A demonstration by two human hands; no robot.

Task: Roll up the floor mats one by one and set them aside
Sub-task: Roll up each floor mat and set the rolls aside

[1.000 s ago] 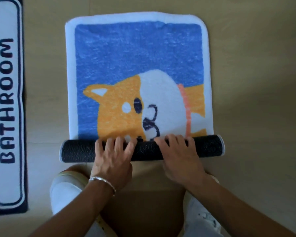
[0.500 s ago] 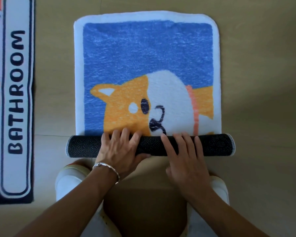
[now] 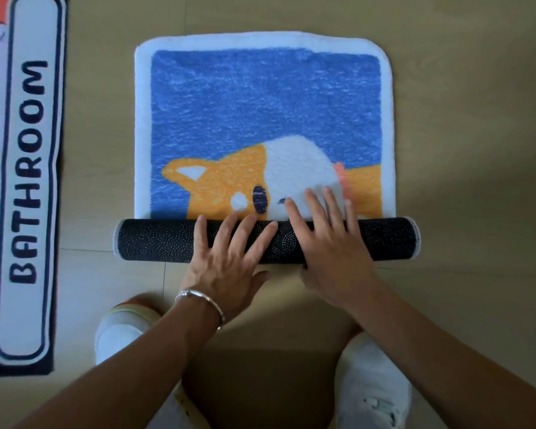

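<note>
Black dotted backing faces up on the roll (image 3: 155,239) across mid-frame, so the blue dog mat (image 3: 260,103) on the floor (image 3: 477,150) is only partly wound. The left hand (image 3: 226,264) and right hand (image 3: 334,255) press on it, fingers (image 3: 314,209) spread flat. The next move is likely an even push toward the frame's top.

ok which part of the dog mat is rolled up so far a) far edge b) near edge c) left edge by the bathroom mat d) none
b: the dark dotted roll lies across the near edge of the dog mat, under the left hand and right hand; the far part is flat.
</note>
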